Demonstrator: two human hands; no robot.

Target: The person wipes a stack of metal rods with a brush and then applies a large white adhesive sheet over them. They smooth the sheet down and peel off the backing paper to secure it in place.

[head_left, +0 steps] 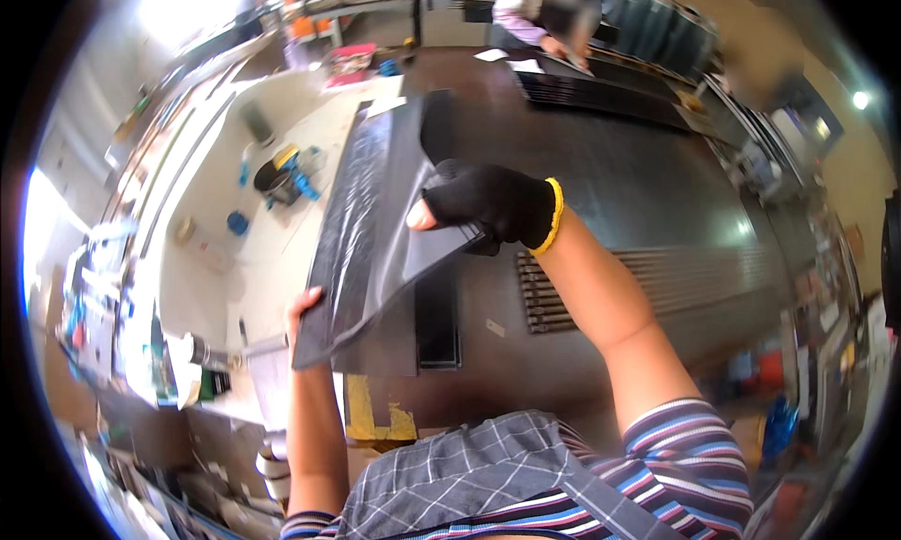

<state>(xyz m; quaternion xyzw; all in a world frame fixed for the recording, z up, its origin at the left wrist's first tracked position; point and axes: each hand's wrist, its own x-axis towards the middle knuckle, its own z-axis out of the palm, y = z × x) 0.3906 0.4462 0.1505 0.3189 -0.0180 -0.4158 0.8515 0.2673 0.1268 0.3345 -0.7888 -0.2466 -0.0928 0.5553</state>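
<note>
A long, glossy black flexible sheet (375, 249) lies lengthwise over dark flat strips on the left part of the table. My right hand (493, 205), in a black glove with a yellow cuff and a bare thumb tip, pinches the sheet's right side and holds it raised and folded. At the near left corner, my left hand (305, 305) grips the sheet's edge; most of its fingers are hidden underneath. Below the lifted part, a dark strip (438, 319) shows on the table.
Ribbed dark rods (601, 291) lie in a row at the right of the dark table (638, 183). A white tub-like basin (202, 268) with a dark bucket (275, 183) borders the left. Across the table, a co-worker (544, 19) handles dark strips (605, 99).
</note>
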